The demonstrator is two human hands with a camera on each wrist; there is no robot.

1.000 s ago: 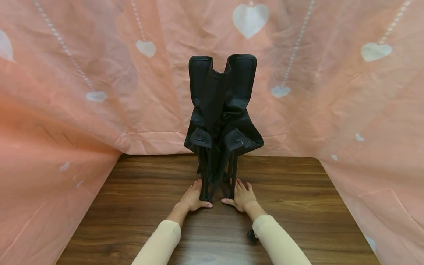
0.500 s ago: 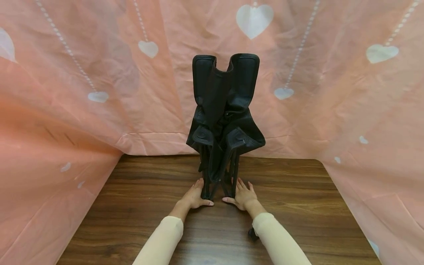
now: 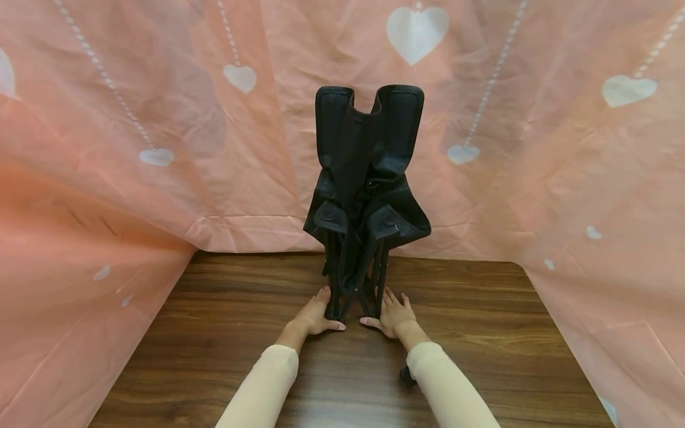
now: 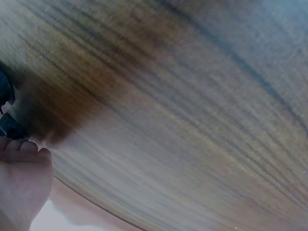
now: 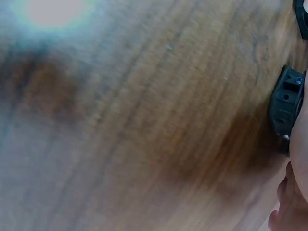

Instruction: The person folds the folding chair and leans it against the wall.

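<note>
A black folding camp chair, gathered together, stands upright on the table against the curtain. Its fabric sags in folds over thin dark legs. At the foot of its left legs is my left hand, with long fingers beside the legs and the thumb stretched across in front. My right hand mirrors this at the right legs, fingers spread. In the left wrist view, a dark foot piece sits just above curled-looking fingertips at the frame edge. The right wrist view shows a black plastic foot beside the hand.
Dark wood-grain table lies under everything. A pink curtain with white hearts closes in the back and both sides. A small black object shows by the right sleeve.
The camera view shifts a little, so the chair appears slightly further right and higher. Both hands keep their places at the legs.
</note>
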